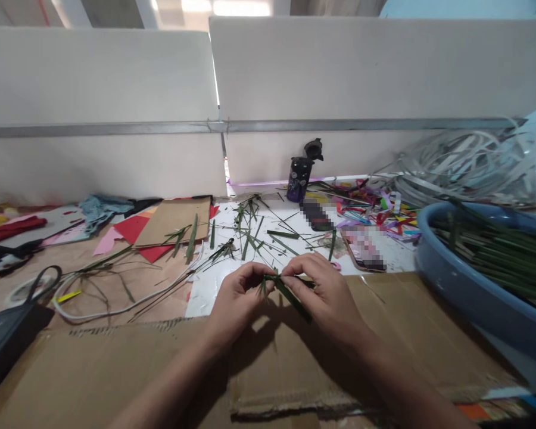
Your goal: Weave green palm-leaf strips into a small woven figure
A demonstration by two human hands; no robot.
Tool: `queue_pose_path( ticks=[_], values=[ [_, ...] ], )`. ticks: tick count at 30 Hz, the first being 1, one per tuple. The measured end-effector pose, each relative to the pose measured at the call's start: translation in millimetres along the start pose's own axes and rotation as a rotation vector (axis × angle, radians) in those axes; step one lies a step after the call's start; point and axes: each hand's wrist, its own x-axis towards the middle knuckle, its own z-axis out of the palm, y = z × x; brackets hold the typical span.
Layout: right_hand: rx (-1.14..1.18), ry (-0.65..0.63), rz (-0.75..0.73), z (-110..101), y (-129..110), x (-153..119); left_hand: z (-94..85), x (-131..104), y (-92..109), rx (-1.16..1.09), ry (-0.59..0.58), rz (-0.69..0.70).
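Note:
Between my two hands, above the cardboard, is a folded green leaf strip. My left hand pinches its left end, where thin frayed tips stick out. With thumb and forefinger my right hand grips the strip near its fold, and a broad length hangs down toward the lower right. The fold itself is partly hidden by my fingers. Just beyond my hands, cut leaf pieces and thin stalks lie scattered on a white sheet.
A blue basin full of green leaf strips stands at right. Behind are two phones, one a blurred phone, and a dark bottle with its lid up. Coloured scraps, a white cable and a dark case lie around.

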Motion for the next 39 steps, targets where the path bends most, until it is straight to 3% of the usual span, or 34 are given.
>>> queue_pose_path(
  ticks=[8, 16, 23, 29, 32, 35, 39],
  values=[
    [0.096, -0.032, 0.122, 2, -1, -1, 11.0, -11, 8, -0.243, 0.000, -0.234],
    [0.319, -0.113, 0.281, -4, 0, 7, -1.2, -7, 1, -0.256, -0.092, -0.254],
    [0.238, -0.083, 0.213, -4, 0, 5, -0.4, -8, 1, -0.277, -0.082, -0.297],
    [0.323, -0.069, 0.278, 0, 8, 4, -1.4, -6, -4, -0.214, -0.072, -0.194],
    [0.295, -0.004, 0.202, 3, 8, 3, -1.3, -5, -4, -0.229, -0.082, -0.194],
    [0.142, 0.097, 0.020, 4, 6, 0, -0.1, -6, -3, -0.233, -0.065, -0.209],
    [-0.006, 0.096, -0.140, 3, 3, -2, 0.7, -7, -3, -0.235, -0.036, -0.223]
  ],
)
